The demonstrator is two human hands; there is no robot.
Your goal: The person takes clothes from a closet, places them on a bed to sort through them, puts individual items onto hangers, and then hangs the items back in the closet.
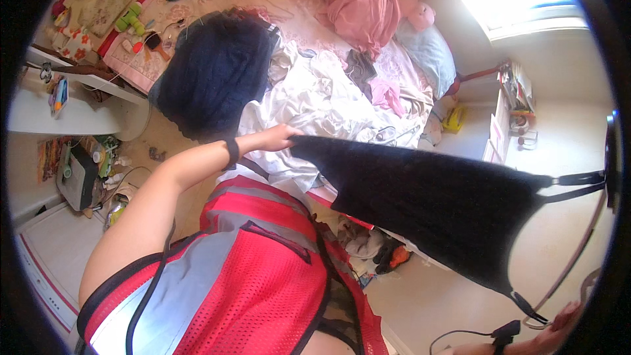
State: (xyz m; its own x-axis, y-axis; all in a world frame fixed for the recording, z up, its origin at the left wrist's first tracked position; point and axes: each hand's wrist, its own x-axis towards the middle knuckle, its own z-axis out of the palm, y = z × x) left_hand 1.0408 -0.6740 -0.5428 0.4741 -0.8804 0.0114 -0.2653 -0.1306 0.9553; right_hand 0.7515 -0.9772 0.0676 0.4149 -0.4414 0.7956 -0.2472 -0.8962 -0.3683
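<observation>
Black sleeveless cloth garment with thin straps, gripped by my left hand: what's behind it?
Past the black garment's upper edge, crumpled white cloth shows; below its lower edge, a jumbled multicoloured heap. Whatever lies directly behind is covered.

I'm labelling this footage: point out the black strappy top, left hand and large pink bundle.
Black strappy top (437,204), head view: middle of its body.
Left hand (280,137), head view: its middle.
Large pink bundle (360,12), head view: crumpled middle.
</observation>
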